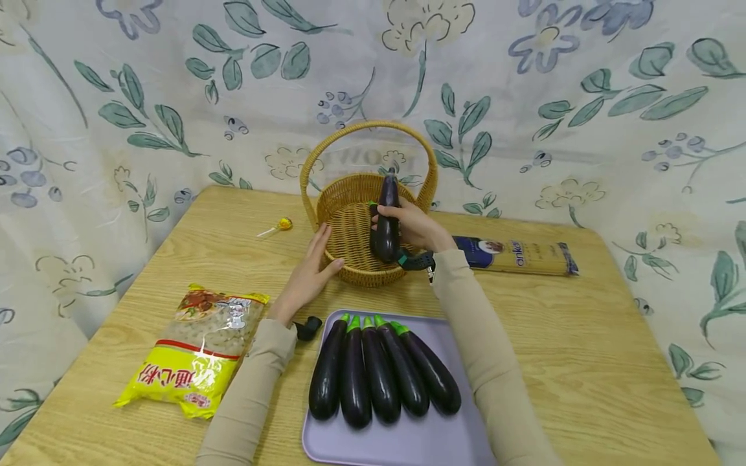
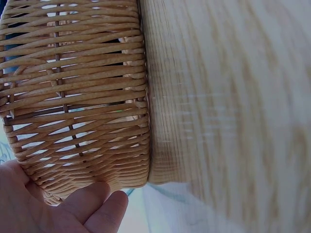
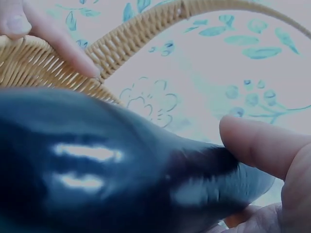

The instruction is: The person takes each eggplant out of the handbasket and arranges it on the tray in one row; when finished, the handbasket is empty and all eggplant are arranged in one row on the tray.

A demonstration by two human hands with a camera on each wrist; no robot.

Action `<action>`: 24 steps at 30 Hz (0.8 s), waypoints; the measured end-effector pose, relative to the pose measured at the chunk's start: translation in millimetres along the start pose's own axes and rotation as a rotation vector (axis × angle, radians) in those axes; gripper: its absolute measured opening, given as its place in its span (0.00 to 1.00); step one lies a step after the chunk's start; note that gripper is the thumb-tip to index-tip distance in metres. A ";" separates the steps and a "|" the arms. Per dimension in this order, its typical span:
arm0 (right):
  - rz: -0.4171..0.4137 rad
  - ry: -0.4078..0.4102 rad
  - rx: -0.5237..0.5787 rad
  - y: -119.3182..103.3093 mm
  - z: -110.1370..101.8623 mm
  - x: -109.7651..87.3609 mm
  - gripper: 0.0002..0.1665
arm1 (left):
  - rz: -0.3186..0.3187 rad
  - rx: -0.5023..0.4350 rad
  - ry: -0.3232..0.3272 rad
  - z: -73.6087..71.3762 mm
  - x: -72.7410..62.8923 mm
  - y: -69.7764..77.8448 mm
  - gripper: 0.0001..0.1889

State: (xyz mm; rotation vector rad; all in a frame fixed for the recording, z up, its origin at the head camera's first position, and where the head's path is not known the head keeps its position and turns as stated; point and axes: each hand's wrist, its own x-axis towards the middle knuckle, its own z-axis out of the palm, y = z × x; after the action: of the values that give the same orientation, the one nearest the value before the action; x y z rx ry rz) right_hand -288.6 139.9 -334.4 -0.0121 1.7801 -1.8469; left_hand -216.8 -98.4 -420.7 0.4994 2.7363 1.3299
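Observation:
My right hand (image 1: 415, 223) grips a dark purple eggplant (image 1: 387, 226) above the wicker basket (image 1: 344, 243), its stem end pointing up and its thick end down over the front rim. In the right wrist view the thumb (image 3: 257, 145) presses near the narrow end of the eggplant (image 3: 97, 155). Another eggplant (image 1: 373, 228) shows partly inside the basket, mostly hidden behind the held one. My left hand (image 1: 309, 275) rests on the basket's left rim with straight, spread fingers. In the left wrist view, fingertips (image 2: 92, 196) touch the basket's outer wall (image 2: 77, 107).
A lilac tray (image 1: 402, 443) with several eggplants lies in front of the basket, between my forearms. A yellow pasta bag (image 1: 195, 353) lies at the left, a yellow-wrapped lollipop (image 1: 284, 224) left of the basket. A spaghetti pack (image 1: 519, 255) lies right of it. Floral cloth hangs behind.

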 end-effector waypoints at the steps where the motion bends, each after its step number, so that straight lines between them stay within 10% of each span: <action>1: -0.006 -0.001 -0.008 -0.1 -1.1 -3.3 0.40 | -0.001 -0.003 0.001 -0.1 0.1 -0.1 0.40; 24: -0.076 -0.031 -0.062 32.6 -25.7 -77.3 0.33 | 0.006 0.009 -0.002 2.1 1.2 -2.6 0.40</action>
State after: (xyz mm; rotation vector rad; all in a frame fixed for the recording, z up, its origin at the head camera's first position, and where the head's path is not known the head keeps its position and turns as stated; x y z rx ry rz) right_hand -221.1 195.7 -338.6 -0.1331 1.8380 -1.8331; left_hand -218.2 -98.0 -423.9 0.5092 2.7430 1.3180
